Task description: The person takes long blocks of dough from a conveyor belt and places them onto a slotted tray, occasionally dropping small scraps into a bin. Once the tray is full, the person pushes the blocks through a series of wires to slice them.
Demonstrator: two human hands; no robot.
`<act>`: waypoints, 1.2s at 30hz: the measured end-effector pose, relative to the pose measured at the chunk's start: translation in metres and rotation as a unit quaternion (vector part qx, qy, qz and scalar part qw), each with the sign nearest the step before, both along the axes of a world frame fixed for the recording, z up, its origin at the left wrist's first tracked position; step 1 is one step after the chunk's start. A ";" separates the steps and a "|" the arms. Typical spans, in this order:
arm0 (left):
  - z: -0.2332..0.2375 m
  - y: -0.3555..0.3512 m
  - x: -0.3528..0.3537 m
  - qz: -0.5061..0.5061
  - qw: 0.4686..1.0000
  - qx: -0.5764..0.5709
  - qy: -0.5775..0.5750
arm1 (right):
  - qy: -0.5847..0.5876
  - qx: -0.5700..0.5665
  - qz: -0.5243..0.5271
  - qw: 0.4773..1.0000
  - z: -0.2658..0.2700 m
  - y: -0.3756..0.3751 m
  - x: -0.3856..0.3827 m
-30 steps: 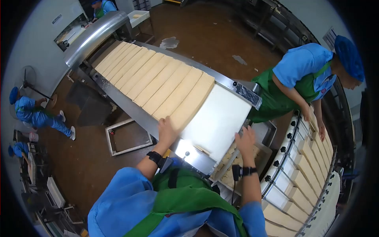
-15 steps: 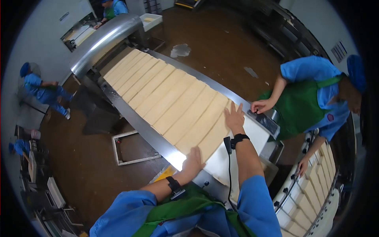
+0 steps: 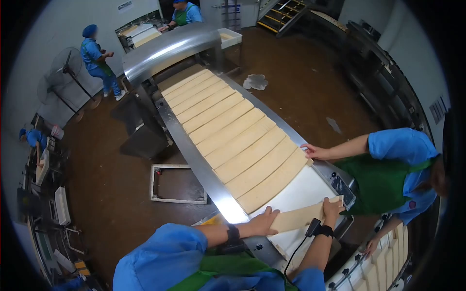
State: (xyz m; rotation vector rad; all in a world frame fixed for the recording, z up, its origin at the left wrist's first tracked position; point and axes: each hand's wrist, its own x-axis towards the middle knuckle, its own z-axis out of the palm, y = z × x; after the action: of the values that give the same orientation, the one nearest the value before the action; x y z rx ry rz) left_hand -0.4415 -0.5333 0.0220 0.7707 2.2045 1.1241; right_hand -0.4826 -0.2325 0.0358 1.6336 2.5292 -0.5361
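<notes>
A pale dough strip (image 3: 298, 219) spans between my two hands over the white belt (image 3: 296, 193) at the near end of the conveyor. Its left end is gripped by my left hand (image 3: 263, 222), fingers wrapped round it. My right hand (image 3: 332, 209) holds the other end, close to the conveyor's right side. Beyond them, several more dough strips (image 3: 238, 133) lie side by side, overlapping slightly, up the belt. A co-worker's hand (image 3: 315, 152) touches the right end of the nearest strip in that row.
The co-worker in a green apron (image 3: 383, 184) stands at the right. Below that person, a rack (image 3: 383, 264) holds several strips. A metal hood (image 3: 170, 48) arches over the conveyor's far end. A white frame (image 3: 178, 200) stands on the floor at left. Other people work farther back.
One strip is now apart from the row, held in both my hands, nearer my body and to the right. The co-worker's hand has reached the row's edge. The camera view has shifted.
</notes>
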 end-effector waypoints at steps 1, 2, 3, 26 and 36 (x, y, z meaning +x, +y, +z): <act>0.002 0.006 0.004 -0.012 0.999 -0.040 -0.007 | 0.022 0.010 -0.020 1.000 -0.005 0.008 0.015; 0.005 0.015 0.008 -0.024 0.996 -0.079 -0.013 | 0.045 0.021 -0.040 0.998 -0.011 0.015 0.030; 0.009 0.023 0.012 -0.037 0.992 -0.119 -0.017 | 0.058 0.026 -0.047 0.997 -0.018 0.023 0.045; 0.105 0.213 0.195 -0.358 0.910 0.187 0.097 | 0.054 0.044 -0.422 0.904 0.076 0.087 0.500; 0.070 0.291 0.262 -0.479 0.856 0.183 0.069 | 0.023 0.301 -0.406 0.863 0.016 0.121 0.535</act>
State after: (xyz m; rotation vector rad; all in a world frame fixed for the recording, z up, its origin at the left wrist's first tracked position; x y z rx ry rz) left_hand -0.1791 -0.2426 0.0924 1.8782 1.3279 0.9376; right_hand 0.0522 -0.1113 0.0514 2.9435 2.0115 0.2496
